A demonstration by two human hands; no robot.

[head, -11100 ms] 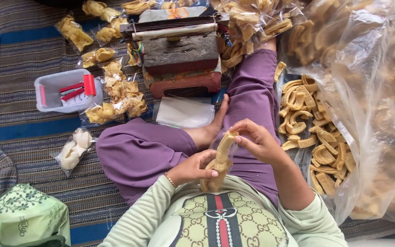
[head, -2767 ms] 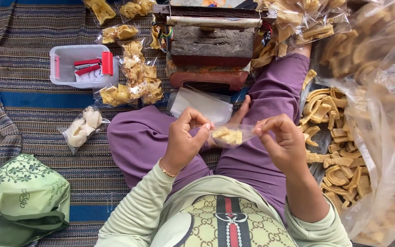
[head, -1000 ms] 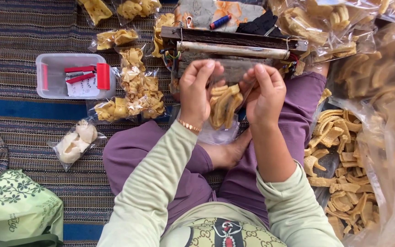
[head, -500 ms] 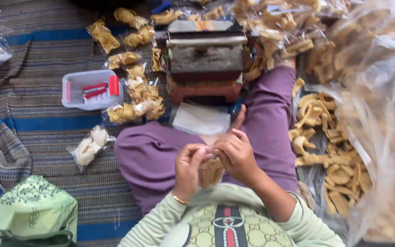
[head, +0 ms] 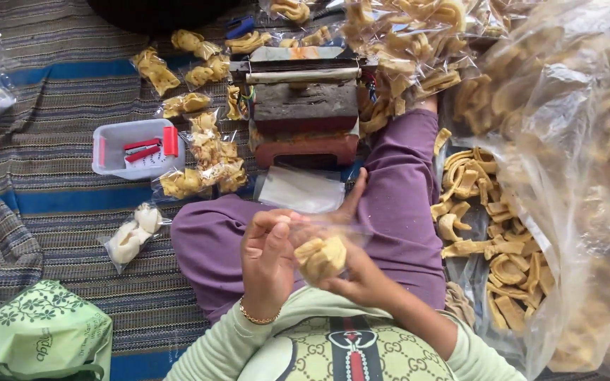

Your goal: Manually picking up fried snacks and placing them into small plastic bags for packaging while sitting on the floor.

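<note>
I sit cross-legged in purple trousers on a striped mat. My left hand (head: 268, 261) pinches the top of a small clear plastic bag of yellow crackers (head: 321, 258) in front of my chest. Underneath, my right hand (head: 359, 276) cups the same bag from the right. Ahead of my knees lies a stack of empty clear bags (head: 301, 189), and behind it stands a worn heat sealer (head: 305, 106) with a metal bar on top.
Several sealed cracker packets (head: 205, 156) lie left of the sealer. A clear tub with red items (head: 134, 147), a packet of white crackers (head: 133, 236) and a green bag (head: 37, 339) sit at left. Loose crackers (head: 492, 233) fill a big plastic sheet at right.
A second ago both hands held the bag up at the sealer bar. The bag has since come back down to my lap, and my left hand now pinches its top.
</note>
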